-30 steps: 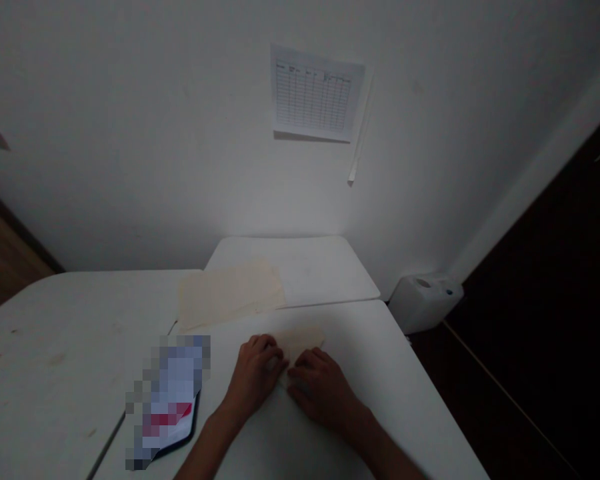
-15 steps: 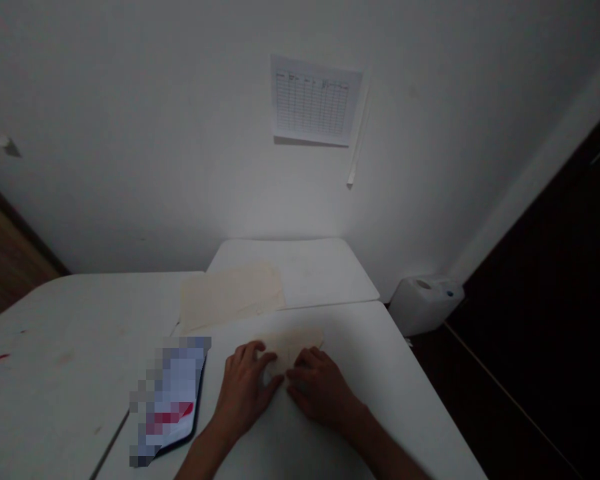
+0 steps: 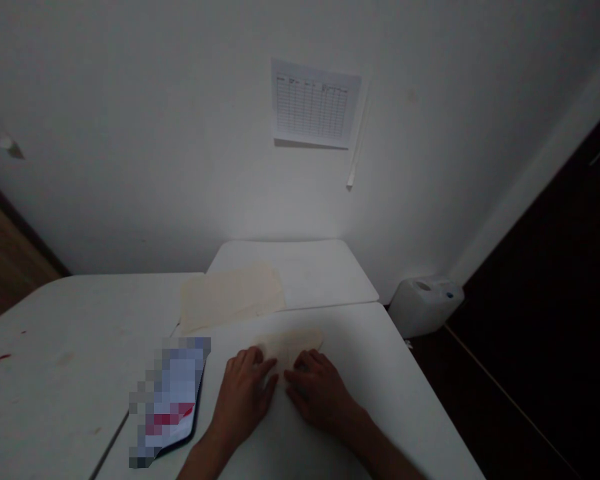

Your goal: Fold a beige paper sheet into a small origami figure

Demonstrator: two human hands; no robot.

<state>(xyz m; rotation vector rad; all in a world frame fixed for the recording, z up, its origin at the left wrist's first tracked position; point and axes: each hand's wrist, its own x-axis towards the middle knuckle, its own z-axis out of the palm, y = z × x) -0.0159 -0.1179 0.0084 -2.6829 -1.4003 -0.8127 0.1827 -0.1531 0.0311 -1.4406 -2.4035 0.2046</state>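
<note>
Well, a pale strip [image 3: 304,339] is lying on the table [image 3: 405,393] at lower centre, its near edge hiding behind the hands. The left hand [image 3: 245,387] is resting at its left end, thumb and forefinger standing slightly apart; the right hand [image 3: 323,387] is sitting curled at its right, and whether those fingers are pinching anything I cannot tell. Both forearms are running off the bottom edge. Left of them a phone [image 3: 176,393] is lying, pixelation covering most of its screen. A larger pale sheet [image 3: 233,297] is lying above it. At upper centre a chart [image 3: 313,103] is hanging, its ruled grid showing but its lettering staying too small to read.
</note>
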